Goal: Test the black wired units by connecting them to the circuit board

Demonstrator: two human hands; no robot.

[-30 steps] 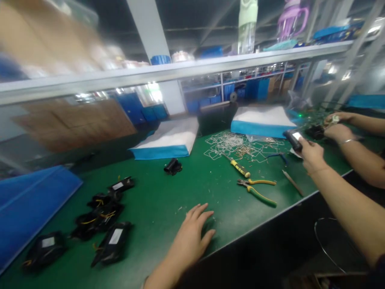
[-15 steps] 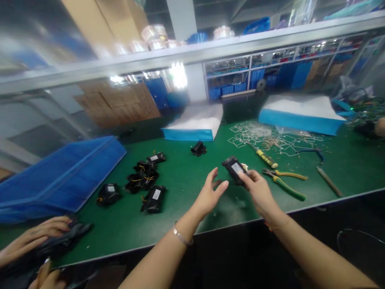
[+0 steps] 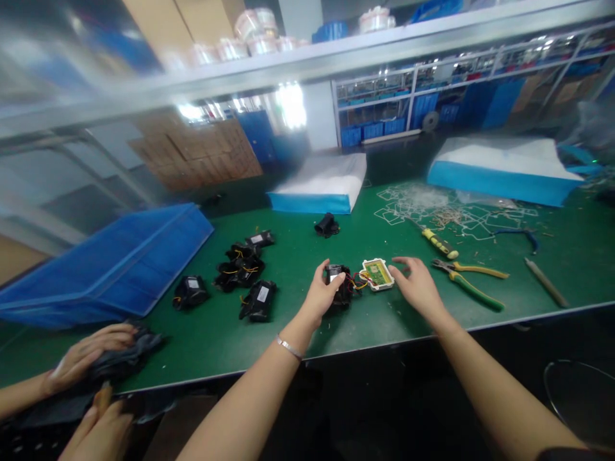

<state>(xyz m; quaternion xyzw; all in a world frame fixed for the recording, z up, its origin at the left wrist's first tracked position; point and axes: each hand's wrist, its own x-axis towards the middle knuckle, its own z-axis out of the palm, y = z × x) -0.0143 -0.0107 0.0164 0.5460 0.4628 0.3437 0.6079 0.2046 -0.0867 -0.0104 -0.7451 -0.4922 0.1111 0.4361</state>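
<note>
Pack (image 3: 342,293) in my left hand (image 3: 321,296), board (image 3: 378,274) beside it!

Here we are, mid-bench (image 3: 298,269): my left fingers close round the pack, its long axis running mostly away from me, partly covered by my thumb. Wires (image 3: 360,280) run right to the board, green face up. My right hand (image 3: 417,291) stands wide and empty at the board's right edge; touching, I can't tell. Half a second ago the right held the pack, the left nothing!
</note>
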